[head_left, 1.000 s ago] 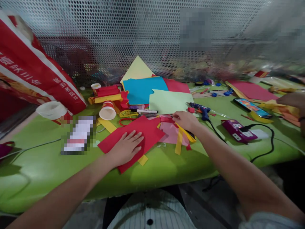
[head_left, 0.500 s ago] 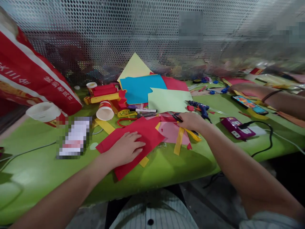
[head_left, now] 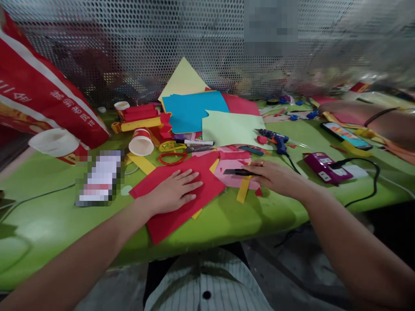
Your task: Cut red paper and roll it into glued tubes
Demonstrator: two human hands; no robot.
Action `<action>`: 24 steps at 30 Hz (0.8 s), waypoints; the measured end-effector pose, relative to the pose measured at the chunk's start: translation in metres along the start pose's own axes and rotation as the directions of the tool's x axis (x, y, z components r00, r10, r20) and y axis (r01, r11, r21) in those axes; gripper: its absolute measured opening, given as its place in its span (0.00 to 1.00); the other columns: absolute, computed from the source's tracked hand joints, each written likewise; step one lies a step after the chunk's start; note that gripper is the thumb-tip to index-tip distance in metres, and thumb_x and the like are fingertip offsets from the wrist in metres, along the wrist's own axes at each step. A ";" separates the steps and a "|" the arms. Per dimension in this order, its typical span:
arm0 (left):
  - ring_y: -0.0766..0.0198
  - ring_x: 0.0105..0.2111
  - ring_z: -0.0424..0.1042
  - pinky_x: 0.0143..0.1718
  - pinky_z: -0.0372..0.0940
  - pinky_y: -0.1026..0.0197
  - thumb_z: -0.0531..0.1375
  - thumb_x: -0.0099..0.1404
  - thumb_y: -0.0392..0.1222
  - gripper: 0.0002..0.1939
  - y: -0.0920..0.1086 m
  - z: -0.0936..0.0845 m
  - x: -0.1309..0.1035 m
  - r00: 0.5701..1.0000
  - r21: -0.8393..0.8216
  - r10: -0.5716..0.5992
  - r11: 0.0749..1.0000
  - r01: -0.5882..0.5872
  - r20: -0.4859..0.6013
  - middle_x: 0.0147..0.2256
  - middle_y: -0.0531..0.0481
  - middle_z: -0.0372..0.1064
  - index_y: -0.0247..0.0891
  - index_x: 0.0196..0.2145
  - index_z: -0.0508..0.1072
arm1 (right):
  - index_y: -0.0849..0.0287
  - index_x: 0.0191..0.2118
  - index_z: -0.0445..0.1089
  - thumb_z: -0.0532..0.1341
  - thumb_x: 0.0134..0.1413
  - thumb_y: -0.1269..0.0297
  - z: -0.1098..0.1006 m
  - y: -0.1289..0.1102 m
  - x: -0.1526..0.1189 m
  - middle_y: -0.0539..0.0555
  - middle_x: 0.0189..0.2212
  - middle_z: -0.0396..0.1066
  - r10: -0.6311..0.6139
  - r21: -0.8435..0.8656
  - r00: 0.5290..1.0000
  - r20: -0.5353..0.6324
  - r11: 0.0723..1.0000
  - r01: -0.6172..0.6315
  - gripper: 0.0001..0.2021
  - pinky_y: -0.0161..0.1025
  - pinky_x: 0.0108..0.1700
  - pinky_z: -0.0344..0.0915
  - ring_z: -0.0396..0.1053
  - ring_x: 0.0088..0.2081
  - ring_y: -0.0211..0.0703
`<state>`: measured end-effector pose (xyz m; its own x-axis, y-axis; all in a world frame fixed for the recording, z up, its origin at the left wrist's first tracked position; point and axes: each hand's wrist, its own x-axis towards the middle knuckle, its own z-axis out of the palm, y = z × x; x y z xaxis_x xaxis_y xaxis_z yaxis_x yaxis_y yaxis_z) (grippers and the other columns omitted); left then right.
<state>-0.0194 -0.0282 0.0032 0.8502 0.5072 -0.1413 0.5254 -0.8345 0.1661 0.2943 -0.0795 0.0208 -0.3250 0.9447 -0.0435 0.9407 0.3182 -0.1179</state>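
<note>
A red sheet of paper lies at an angle near the front edge of the green table. My left hand rests flat on it with the fingers spread. To the right, my right hand grips a dark craft knife, its blade end pointing left over pink paper. Beneath the knife and my fingers runs a yellow strip. A small red scrap lies beside that hand.
Blue paper and pale green paper lie behind. A glue gun, purple power adapter, paper cup and blurred phone surround the work. Another person's arm reaches in at the right.
My right hand has drawn back toward me and now holds the craft knife over the pink paper. My left hand has spread its fingers more on the red sheet. The view has shifted slightly.
</note>
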 end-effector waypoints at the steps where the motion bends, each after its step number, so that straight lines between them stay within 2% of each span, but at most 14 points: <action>1: 0.57 0.64 0.43 0.61 0.41 0.49 0.43 0.68 0.49 0.23 0.001 -0.001 -0.001 1.000 -0.001 0.002 1.000 -0.002 0.002 0.62 0.49 0.50 0.45 0.59 0.58 | 0.52 0.54 0.65 0.50 0.56 0.67 0.002 0.000 -0.003 0.56 0.50 0.69 -0.009 0.004 1.000 0.008 1.000 0.009 0.21 0.46 0.45 0.66 0.69 0.46 0.49; 9: 0.58 0.64 0.42 0.61 0.40 0.49 0.42 0.69 0.47 0.23 0.000 -0.002 0.000 1.000 -0.005 0.000 1.000 0.000 0.026 0.63 0.49 0.47 0.46 0.60 0.56 | 0.57 0.55 0.65 0.49 0.57 0.66 0.008 -0.002 -0.012 0.58 0.50 0.68 -0.076 -0.016 0.994 0.075 0.997 0.078 0.21 0.46 0.46 0.66 0.69 0.44 0.50; 17: 0.54 0.64 0.43 0.61 0.41 0.46 0.46 0.67 0.51 0.22 0.001 -0.001 0.001 1.000 0.022 0.027 0.999 -0.027 0.002 0.64 0.50 0.45 0.52 0.58 0.58 | 0.54 0.53 0.66 0.50 0.57 0.65 0.013 0.003 -0.015 0.57 0.49 0.69 -0.134 0.080 0.989 0.054 0.988 0.129 0.20 0.47 0.49 0.65 0.68 0.47 0.50; 24: 0.52 0.63 0.43 0.60 0.44 0.44 0.45 0.68 0.52 0.23 0.000 0.000 0.001 0.998 0.043 0.062 0.997 -0.061 -0.012 0.64 0.47 0.45 0.51 0.59 0.58 | 0.55 0.52 0.67 0.49 0.59 0.63 0.014 0.010 -0.014 0.57 0.49 0.69 -0.161 0.021 0.987 0.025 0.987 0.161 0.19 0.46 0.46 0.66 0.69 0.46 0.48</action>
<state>-0.0186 -0.0277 0.0034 0.8814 0.4570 -0.1192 0.4703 -0.8725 0.1325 0.3068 -0.0910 0.0065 -0.4746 0.8788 -0.0486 0.8740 0.4640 -0.1443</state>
